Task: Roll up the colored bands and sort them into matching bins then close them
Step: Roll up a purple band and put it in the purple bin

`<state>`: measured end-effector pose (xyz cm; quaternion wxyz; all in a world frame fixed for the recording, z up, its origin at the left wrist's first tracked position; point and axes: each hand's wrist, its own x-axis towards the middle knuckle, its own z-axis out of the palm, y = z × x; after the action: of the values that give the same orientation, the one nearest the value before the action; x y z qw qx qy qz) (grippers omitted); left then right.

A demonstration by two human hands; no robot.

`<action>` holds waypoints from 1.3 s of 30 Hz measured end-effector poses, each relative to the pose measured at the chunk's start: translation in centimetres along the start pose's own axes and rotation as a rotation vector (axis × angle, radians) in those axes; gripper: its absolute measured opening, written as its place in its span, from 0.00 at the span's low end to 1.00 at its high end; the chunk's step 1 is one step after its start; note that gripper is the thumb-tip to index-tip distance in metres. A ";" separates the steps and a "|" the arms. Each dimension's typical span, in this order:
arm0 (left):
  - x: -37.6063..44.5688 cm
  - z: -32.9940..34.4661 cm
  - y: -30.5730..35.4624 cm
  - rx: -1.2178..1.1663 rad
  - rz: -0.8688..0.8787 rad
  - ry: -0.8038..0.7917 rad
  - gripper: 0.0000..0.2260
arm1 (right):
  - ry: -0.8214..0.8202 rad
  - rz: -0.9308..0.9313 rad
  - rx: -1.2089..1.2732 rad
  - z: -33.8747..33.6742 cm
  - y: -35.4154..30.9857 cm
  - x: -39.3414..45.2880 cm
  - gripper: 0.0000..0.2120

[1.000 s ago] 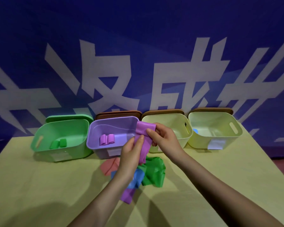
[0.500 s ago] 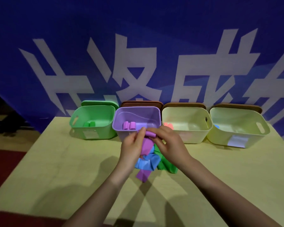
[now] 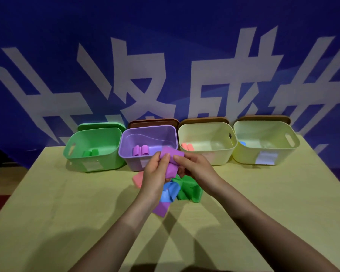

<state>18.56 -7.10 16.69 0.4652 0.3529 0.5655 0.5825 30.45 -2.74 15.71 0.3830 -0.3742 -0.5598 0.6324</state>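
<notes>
My left hand covers most of the pink band and blue band; the purple band runs on hidden behind it. I can't read the bin labels, and the lids are mostly hidden behind the bins

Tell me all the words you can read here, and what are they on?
Blue backdrop: giant white Chinese characters, cut off by the frame and the bins; only "成" reads for sure.
Green bin: pale sticker, too blurred to read.
Purple bin: sticker mostly hidden behind the hands.
Rightmost bin: sticker unreadable.
</notes>
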 end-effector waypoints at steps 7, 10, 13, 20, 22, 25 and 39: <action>2.9 -0.1 0.4 0.091 -0.051 -0.057 0.07 | 0.129 -0.213 -0.251 -1.0 0.6 3.0 0.05; 4.4 0.4 1.1 -0.031 -0.137 -0.084 0.07 | 0.146 -0.207 -0.233 -1.6 0.8 4.5 0.05; 5.8 1.3 1.1 -0.100 -0.213 -0.085 0.07 | 0.165 -0.208 -0.212 -2.4 0.7 5.4 0.05; 8.4 2.3 -1.1 -0.069 -0.442 -0.175 0.10 | 0.155 -0.319 -0.657 -5.7 2.1 6.3 0.11; 9.0 2.3 -1.5 -0.034 -0.436 -0.193 0.11 | 0.138 -0.348 -0.732 -6.0 2.0 6.6 0.12; 9.6 2.1 -1.9 -0.006 -0.414 -0.236 0.14 | 0.136 -0.357 -0.810 -6.5 1.7 7.1 0.13; 9.6 1.4 -1.1 -0.329 -0.429 -0.137 0.07 | -0.019 -0.233 -0.598 -6.2 0.7 6.7 0.19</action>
<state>16.99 2.31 14.67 0.6662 0.1833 0.4921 0.5295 33.13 5.87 14.11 0.3205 -0.3975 -0.7635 0.3954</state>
